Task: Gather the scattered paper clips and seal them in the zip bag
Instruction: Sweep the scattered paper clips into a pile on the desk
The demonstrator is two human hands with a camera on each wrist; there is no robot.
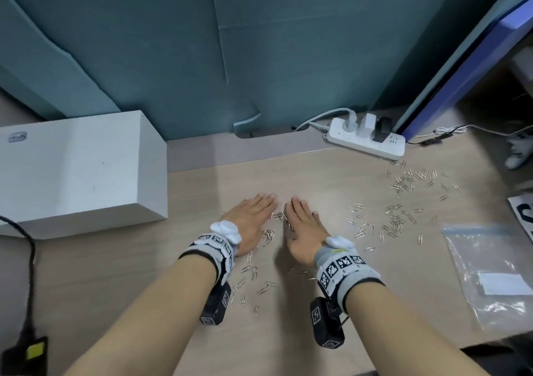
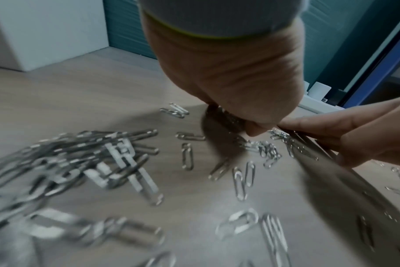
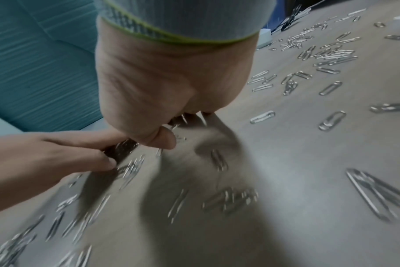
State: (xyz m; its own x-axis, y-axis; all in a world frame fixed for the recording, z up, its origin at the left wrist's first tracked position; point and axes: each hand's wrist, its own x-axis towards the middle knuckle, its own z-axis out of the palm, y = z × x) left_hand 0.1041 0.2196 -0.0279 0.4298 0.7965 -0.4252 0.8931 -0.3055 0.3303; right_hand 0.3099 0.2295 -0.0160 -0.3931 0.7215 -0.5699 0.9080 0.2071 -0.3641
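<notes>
Small silver wire paper clips (image 1: 281, 219) lie heaped between 2 flat, straight-fingered hands, left hand (image 1: 250, 220) and right hand (image 1: 302, 230); others scatter toward the clear plastic zip bag (image 1: 487, 272) right of them on the pale wooden desk (image 1: 121, 263).

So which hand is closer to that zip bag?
Right. The right hand lies mid-desk, with loose clips between it and the zip bag at the desk's right edge; the left hand is beyond it.
</notes>
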